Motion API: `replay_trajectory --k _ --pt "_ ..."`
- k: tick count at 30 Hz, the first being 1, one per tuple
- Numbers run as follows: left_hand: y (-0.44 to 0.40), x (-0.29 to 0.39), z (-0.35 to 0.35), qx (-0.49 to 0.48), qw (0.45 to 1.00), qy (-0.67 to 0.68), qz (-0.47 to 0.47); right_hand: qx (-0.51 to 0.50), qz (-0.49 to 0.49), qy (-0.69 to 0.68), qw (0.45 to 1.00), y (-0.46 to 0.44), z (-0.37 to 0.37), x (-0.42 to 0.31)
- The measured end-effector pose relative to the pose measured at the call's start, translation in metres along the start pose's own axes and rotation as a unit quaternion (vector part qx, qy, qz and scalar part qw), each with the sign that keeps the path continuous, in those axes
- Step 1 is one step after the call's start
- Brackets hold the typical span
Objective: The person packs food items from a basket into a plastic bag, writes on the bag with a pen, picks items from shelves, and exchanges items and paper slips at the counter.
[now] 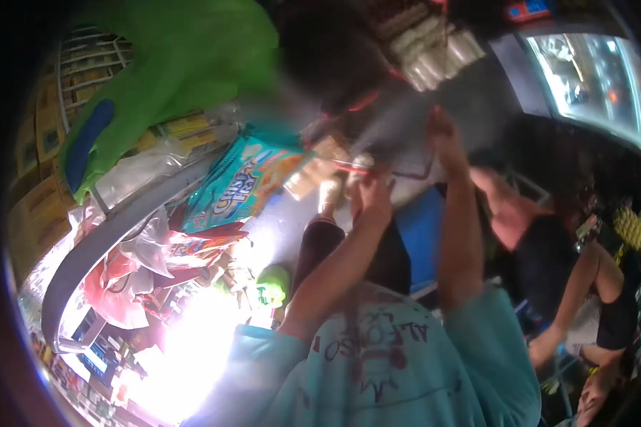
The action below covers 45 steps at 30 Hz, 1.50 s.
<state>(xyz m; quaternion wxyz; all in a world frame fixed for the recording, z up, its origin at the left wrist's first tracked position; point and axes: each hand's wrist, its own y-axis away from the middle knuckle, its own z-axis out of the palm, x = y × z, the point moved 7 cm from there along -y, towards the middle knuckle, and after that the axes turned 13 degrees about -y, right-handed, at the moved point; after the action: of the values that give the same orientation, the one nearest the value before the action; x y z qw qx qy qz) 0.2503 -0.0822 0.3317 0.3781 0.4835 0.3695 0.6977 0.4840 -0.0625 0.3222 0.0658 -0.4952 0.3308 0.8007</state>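
My left hand [374, 191] reaches forward over my lap with its fingers curled. A small pale object with a red edge [354, 169] is right at its fingertips, too blurred to name. Higher and to the right, my right hand [445, 139] is raised with its fingers close together, smeared by motion. A thin dark line runs between the two hands, and a blurred grey area lies behind them. What either hand grips cannot be made out. Left of my left hand hangs a teal snack bag [238, 178] with large lettering.
A curved metal rack rail [114, 249] stands at the left, with red and clear plastic packs [139, 277] by it. A green hanging cloth [185, 57] fills the upper left. Another person [548, 263] sits close at my right. A lit glass case [584, 78] glows at upper right.
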Motion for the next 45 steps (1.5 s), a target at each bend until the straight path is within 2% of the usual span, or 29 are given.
replay_trajectory --k 2,3,5,6,7,8,10,12,14,15,16,17,19,20,21,22,23,25,27,28,30,32,34,35,36,37,39,41,45 --pt "0.014 0.016 0.018 -0.039 0.999 0.009 -0.008 -0.138 -0.046 0.030 0.989 -0.052 0.012 -0.030" --pt "0.025 0.032 0.027 -0.054 0.995 -0.088 0.010 -0.210 -0.072 0.020 0.975 -0.080 0.021 -0.039" --pt "-0.009 0.014 -0.019 -0.026 0.922 -0.337 0.189 -0.159 0.056 -0.009 0.986 -0.132 0.045 -0.049" --pt "-0.011 0.010 -0.044 -0.045 0.883 -0.403 0.238 -0.129 0.111 0.040 0.985 -0.139 0.065 -0.058" --pt "-0.011 0.007 -0.068 -0.057 0.835 -0.464 0.289 -0.129 0.167 0.191 0.959 -0.148 0.074 -0.054" --pt "-0.011 0.003 -0.093 -0.064 0.784 -0.515 0.342 -0.130 0.169 0.278 0.937 -0.163 0.074 -0.037" --pt "-0.025 -0.023 -0.192 -0.091 0.698 -0.635 0.317 -0.138 0.128 0.388 0.902 -0.195 0.062 0.023" --pt "0.009 -0.010 -0.264 -0.032 0.346 -0.879 0.328 -0.183 0.083 0.526 0.826 -0.168 0.092 0.021" --pt "0.047 0.013 -0.344 0.030 0.392 -0.893 0.219 -0.211 0.047 0.578 0.787 -0.121 0.109 0.031" --pt "0.062 0.027 -0.387 0.047 0.502 -0.849 0.158 -0.205 0.029 0.578 0.789 -0.101 0.109 0.060" --pt "0.083 0.044 -0.413 0.105 0.633 -0.766 0.044 -0.177 0.021 0.509 0.842 -0.082 0.092 0.112" --pt "0.108 0.058 -0.442 0.192 0.733 -0.650 -0.050 -0.155 0.014 0.435 0.887 -0.061 0.078 0.168" --pt "0.112 0.059 -0.494 0.156 0.659 -0.735 0.027 -0.131 0.024 0.303 0.944 0.001 0.049 0.270" --pt "0.120 0.073 -0.502 0.141 0.689 -0.711 0.008 -0.148 0.072 0.307 0.937 0.031 0.040 0.308" --pt "0.129 0.085 -0.504 0.113 0.667 -0.735 0.049 -0.165 0.120 0.313 0.928 0.062 0.033 0.345" --pt "0.129 0.096 -0.506 0.100 0.641 -0.758 0.070 -0.142 0.156 0.440 0.873 0.087 0.025 0.365" --pt "0.128 0.108 -0.509 0.087 0.615 -0.779 0.092 -0.100 0.161 0.476 0.859 0.116 0.033 0.357" --pt "0.111 0.129 -0.514 0.051 0.526 -0.847 0.065 0.003 0.081 0.468 0.880 0.172 0.065 0.306" --pt "0.095 0.156 -0.524 0.007 0.524 -0.845 0.111 0.062 -0.033 0.453 0.889 0.214 0.108 0.261" --pt "0.092 0.171 -0.537 0.001 0.585 -0.791 0.177 0.063 -0.071 0.469 0.878 0.223 0.122 0.255" --pt "0.085 0.202 -0.558 -0.005 0.674 -0.698 0.241 -0.021 -0.166 0.524 0.835 0.237 0.165 0.245" --pt "0.101 0.242 -0.563 -0.010 0.737 -0.637 0.226 -0.151 -0.298 0.569 0.751 0.267 0.211 0.258" --pt "0.096 0.267 -0.580 -0.003 0.764 -0.595 0.251 -0.239 -0.384 0.579 0.678 0.305 0.255 0.276" --pt "0.094 0.277 -0.587 -0.001 0.776 -0.574 0.261 -0.242 -0.347 0.520 0.742 0.307 0.272 0.288" --pt "0.093 0.286 -0.592 0.000 0.789 -0.553 0.268 -0.244 -0.332 0.525 0.745 0.311 0.294 0.301" --pt "0.100 0.302 -0.591 0.034 0.751 -0.579 0.314 -0.253 -0.200 0.497 0.806 0.299 0.311 0.320" --pt "0.105 0.328 -0.586 0.034 0.769 -0.543 0.335 -0.194 0.061 0.433 0.878 0.287 0.338 0.359" --pt "0.111 0.353 -0.575 0.056 0.776 -0.497 0.384 -0.187 0.026 0.447 0.874 0.307 0.426 0.314" --pt "0.127 0.436 -0.536 0.155 0.762 -0.478 0.409 -0.232 -0.004 0.392 0.890 0.316 0.511 0.279"
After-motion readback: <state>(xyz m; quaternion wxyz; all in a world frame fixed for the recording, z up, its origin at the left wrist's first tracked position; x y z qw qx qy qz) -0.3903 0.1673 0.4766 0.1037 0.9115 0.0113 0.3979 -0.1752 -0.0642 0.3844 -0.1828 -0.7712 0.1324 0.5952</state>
